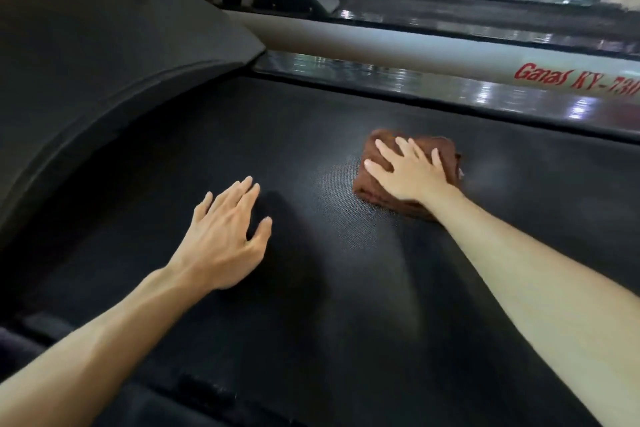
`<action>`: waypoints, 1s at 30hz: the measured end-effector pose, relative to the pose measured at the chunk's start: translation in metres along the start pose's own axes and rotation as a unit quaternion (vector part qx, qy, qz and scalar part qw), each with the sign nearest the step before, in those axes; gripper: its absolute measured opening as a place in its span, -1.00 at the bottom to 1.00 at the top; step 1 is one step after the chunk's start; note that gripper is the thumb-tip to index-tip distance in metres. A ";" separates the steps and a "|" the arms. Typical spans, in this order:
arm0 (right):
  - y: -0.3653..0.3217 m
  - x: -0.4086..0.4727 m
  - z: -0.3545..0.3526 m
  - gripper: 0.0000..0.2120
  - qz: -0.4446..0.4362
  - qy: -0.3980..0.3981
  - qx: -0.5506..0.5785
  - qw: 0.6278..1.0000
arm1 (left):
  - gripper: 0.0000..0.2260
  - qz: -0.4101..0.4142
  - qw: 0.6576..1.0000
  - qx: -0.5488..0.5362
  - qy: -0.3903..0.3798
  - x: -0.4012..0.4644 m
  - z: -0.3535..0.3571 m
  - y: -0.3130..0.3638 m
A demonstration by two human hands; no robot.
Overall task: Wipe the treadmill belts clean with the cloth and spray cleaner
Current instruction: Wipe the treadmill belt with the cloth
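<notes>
We have the brown cloth (408, 163), folded into a thick pad, lying on the treadmill belt (311, 288) towards its far side, near the glossy side rail (450, 87). Our right hand (408, 172) presses flat on top of it, fingers (384, 152) straight and spread, nothing clenched. Our left hand (225, 232) hangs just over the belt nearer the motor cover (104, 55), fingers released and holding nothing; whether it touches the belt we cannot tell. No spray bottle is in view.

To wipe well, we should keep the palm flat so the whole pad bears on the textured surface, and stroke in long overlapping passes across the width, right up to the rail edge. The left hand can brace us on the belt. If the pad bunches, we likely lose contact, so we hold it folded.
</notes>
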State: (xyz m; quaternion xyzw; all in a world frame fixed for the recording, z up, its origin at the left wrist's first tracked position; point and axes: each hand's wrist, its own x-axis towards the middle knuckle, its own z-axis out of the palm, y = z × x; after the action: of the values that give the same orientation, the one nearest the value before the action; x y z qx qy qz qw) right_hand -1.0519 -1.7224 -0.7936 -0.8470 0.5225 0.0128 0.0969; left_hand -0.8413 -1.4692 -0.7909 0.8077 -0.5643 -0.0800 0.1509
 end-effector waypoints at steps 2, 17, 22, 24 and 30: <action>-0.032 0.022 0.003 -0.31 -0.004 -0.005 -0.014 1.000 | -0.41 -0.008 1.000 -0.002 0.012 -0.009 -0.003 -0.008; -0.103 -0.087 0.040 -0.29 -0.146 0.018 -0.011 0.989 | -0.32 0.005 1.000 0.008 0.018 -0.057 0.007 -0.021; -0.051 -0.225 0.047 -0.26 -0.241 -0.008 0.009 0.970 | -0.31 0.044 0.998 0.028 0.037 -0.056 0.005 -0.010; -0.015 -0.213 0.038 -0.24 -0.170 -0.011 0.003 0.985 | -0.34 0.041 0.998 0.015 0.034 -0.053 0.008 -0.004; -0.006 -0.121 0.029 -0.28 -0.096 0.004 -0.023 0.995 | -0.33 0.105 0.994 0.006 0.012 -0.035 0.030 0.045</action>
State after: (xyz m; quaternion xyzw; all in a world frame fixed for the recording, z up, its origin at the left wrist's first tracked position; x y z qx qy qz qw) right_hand -1.0992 -1.6076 -0.8057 -0.8952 0.4391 0.0120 0.0757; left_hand -0.9026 -1.4552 -0.8052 0.7459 -0.6444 -0.0507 0.1605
